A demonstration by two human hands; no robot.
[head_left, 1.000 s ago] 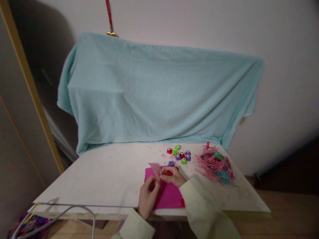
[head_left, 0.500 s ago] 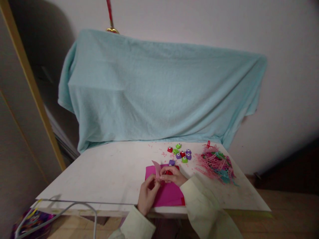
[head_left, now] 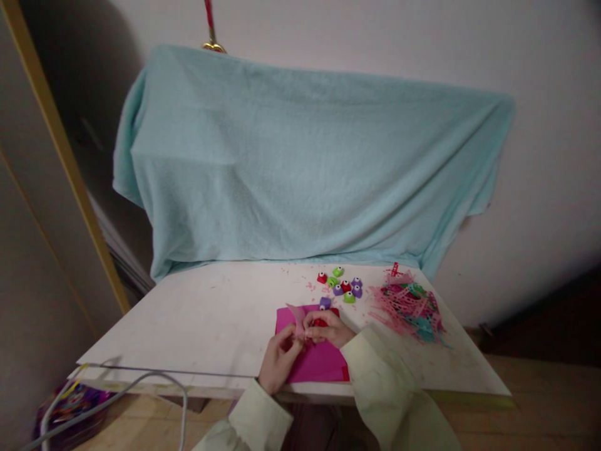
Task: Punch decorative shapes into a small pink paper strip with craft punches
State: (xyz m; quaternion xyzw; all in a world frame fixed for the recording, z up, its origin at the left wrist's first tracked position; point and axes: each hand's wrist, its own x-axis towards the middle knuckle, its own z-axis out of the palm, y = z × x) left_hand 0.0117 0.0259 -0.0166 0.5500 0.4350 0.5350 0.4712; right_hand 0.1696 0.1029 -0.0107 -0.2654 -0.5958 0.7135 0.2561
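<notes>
My left hand (head_left: 280, 358) is closed in a pinch on a narrow strip of light pink paper (head_left: 297, 315), whose upper end sticks up. My right hand (head_left: 327, 328) pinches the same strip from the other side, fingertips close to the left ones. A small red object (head_left: 320, 322) shows behind the right fingers; whether they hold it I cannot tell. Below both hands lie magenta sheets (head_left: 317, 365), with a red sheet's edge (head_left: 346, 373) at the right. A small purple craft punch (head_left: 325, 303) sits at their far edge.
Several small red, green and purple craft punches (head_left: 346, 286) stand beyond the sheets among pink paper bits. A tangled heap of punched paper strips (head_left: 413, 307) lies on the right of the white table (head_left: 188, 326). A light blue cloth (head_left: 305, 169) hangs behind; a grey cable (head_left: 154, 376) runs at front left.
The whole view has shifted slightly. Both hands remain together at the pink paper strip, whose upright end leans and curls a little more to the left.
</notes>
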